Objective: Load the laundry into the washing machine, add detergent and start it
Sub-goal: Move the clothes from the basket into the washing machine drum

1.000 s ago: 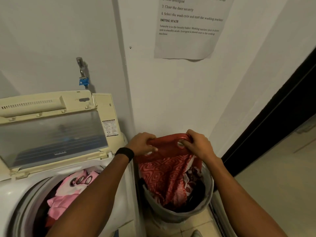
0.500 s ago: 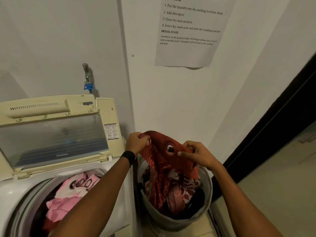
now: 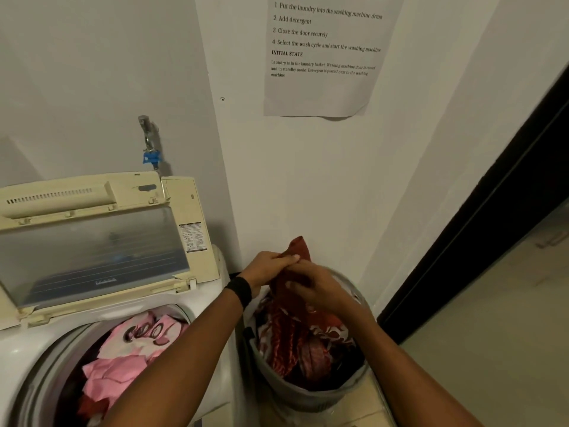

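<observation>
A red patterned cloth [image 3: 300, 249] rises out of the grey laundry basket [image 3: 311, 396] at lower centre. My left hand [image 3: 269, 268] and my right hand [image 3: 314, 288] both grip its bunched top, close together above the basket. More red and dark laundry [image 3: 308, 343] fills the basket. To the left, the top-loading washing machine [image 3: 18, 352] stands with its lid [image 3: 92, 251] raised. Pink clothes [image 3: 123, 365] lie in its drum.
A tap with a blue fitting [image 3: 151, 155] sticks out of the wall above the machine. A printed paper sheet [image 3: 323, 57] hangs on the wall. A dark door frame [image 3: 492, 211] and a tiled floor [image 3: 492, 349] lie to the right.
My hands have come together, gathering the spread red cloth into a bunch above the basket. The left hand stayed near the machine's edge while the right moved left to it.
</observation>
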